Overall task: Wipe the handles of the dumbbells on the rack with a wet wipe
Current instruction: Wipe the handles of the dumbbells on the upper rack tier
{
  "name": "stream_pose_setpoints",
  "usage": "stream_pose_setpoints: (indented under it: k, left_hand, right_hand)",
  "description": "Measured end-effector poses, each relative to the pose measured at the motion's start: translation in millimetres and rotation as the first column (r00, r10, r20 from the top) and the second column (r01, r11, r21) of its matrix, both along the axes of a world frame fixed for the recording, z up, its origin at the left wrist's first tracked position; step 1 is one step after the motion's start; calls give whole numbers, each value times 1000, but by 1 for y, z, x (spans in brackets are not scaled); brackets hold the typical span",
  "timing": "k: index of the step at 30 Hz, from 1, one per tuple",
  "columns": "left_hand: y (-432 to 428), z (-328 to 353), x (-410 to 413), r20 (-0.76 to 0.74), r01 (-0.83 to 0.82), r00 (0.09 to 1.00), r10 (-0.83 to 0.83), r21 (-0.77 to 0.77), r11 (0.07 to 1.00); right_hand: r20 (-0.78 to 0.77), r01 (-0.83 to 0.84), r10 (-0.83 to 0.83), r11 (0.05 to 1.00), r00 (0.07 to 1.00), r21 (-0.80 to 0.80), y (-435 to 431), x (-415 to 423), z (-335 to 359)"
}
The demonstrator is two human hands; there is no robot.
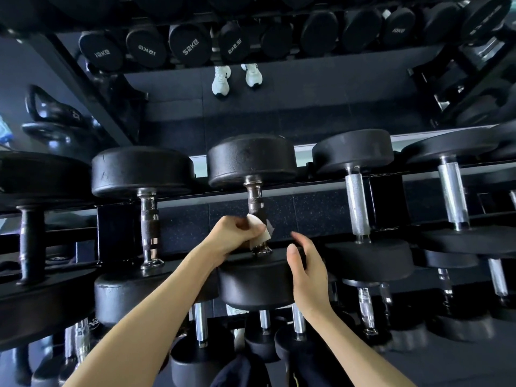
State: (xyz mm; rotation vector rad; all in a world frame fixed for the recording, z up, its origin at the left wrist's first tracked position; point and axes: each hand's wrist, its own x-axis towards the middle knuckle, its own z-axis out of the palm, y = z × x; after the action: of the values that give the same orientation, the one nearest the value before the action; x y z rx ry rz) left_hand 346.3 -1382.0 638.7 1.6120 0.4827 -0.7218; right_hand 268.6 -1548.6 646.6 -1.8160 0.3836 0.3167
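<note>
A black dumbbell [252, 160] lies across the rack's top tier [321, 188] at the centre, its dark knurled handle [255, 201] pointing toward me. My left hand [233, 234] grips the lower part of that handle with a white wet wipe [262, 233] wrapped around it. My right hand [305, 268] is relaxed, fingers loosely bent, resting against the right side of the dumbbell's near head [254, 283]. Neighbouring dumbbells with steel handles lie to the left [149, 219] and right [357, 208].
A mirror behind the rack reflects more dumbbells [190, 46], white shoes [237, 76] and a kettlebell [53, 118]. Lower tiers hold several smaller dumbbells [365, 305]. Dark clothing [251, 370] shows at the bottom edge.
</note>
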Motion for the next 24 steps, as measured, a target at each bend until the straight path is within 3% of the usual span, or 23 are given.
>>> stream_pose_setpoints:
  k: [4, 7, 9, 13, 17, 20, 24]
  left_hand:
    - [-7, 8, -1, 112, 274, 933, -343, 401, 874]
    - [-16, 13, -3, 70, 275, 921, -382, 578, 768]
    - [-19, 13, -4, 70, 216, 945, -321, 604, 768]
    - [-24, 18, 15, 173, -147, 981, 83, 399, 905]
    - [-23, 19, 49, 237, -401, 911, 337, 320, 858]
    - [-21, 9, 48, 132, -459, 888, 441, 179, 870]
    - [-14, -1, 38, -64, -522, 853, 518, -123, 844]
  right_hand:
    - [16, 11, -11, 1000, 1000, 12, 1, -2, -2]
    - [10, 12, -12, 1000, 1000, 8, 1, -1, -3]
    - [2, 14, -14, 1000, 1000, 6, 1, -2, -2]
    - [-13, -8, 8, 1000, 1000, 1, 0, -2, 1]
    - [-20, -20, 20, 1000, 1000, -18, -1, -2, 0]
    - [-21, -17, 17, 1000, 1000, -6, -1, -2, 0]
    - [-7, -7, 7, 1000, 1000, 8, 0, -3, 1]
